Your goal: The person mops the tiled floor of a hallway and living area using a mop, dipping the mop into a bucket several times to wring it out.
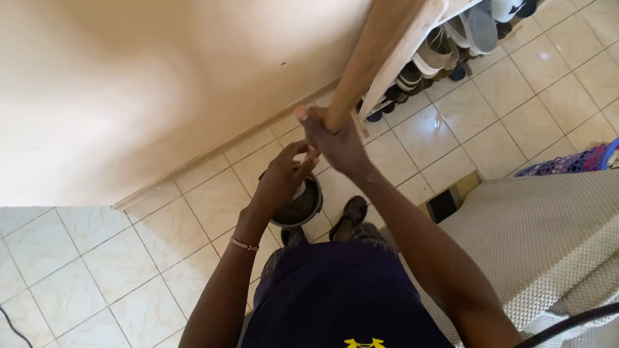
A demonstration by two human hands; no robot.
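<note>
Right hand point(338, 143): clenched around lower end of wooden pole point(369, 48), near wall | Left hand point(283, 179): fingers loosely curled, grasping nothing, just below | Bowl point(305, 203): on tiled floor point(92, 267) beneath hands

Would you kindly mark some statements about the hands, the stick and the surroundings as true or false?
1. The right hand grips the lower end of a wooden stick. True.
2. The left hand rests flat on the floor. False: it is raised, fingers by the right hand, above a small round container.
3. Shoes sit on a rack by the wall. True.
4. The floor is carpeted. False: it is pale tile.
5. The left wrist bears a bracelet. True.
</note>
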